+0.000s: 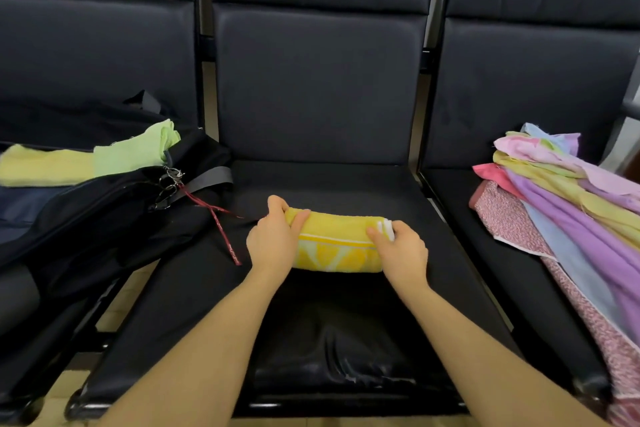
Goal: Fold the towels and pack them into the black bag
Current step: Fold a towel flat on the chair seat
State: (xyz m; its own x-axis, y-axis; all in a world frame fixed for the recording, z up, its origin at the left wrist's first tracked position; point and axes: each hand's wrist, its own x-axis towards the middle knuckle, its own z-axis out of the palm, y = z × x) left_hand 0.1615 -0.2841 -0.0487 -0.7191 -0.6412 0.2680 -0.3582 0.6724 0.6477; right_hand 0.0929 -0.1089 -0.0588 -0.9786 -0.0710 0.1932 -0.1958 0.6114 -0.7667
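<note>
Dark padded seats fill the frame, and no writing is readable. At the center seat (346,305) my left hand (273,241) and right hand (401,253) grip the ends of the rolled yellow towel (337,246). At left the black bag (114,218) holds folded green towels (86,159); its red strap (225,232) lies near my left hand. At right is a pile of towels (568,198).

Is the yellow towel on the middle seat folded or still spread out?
Folded. The yellow towel lies as a compact, thick bundle on the middle seat, with the left hand and right hand gripping its two ends.
</note>
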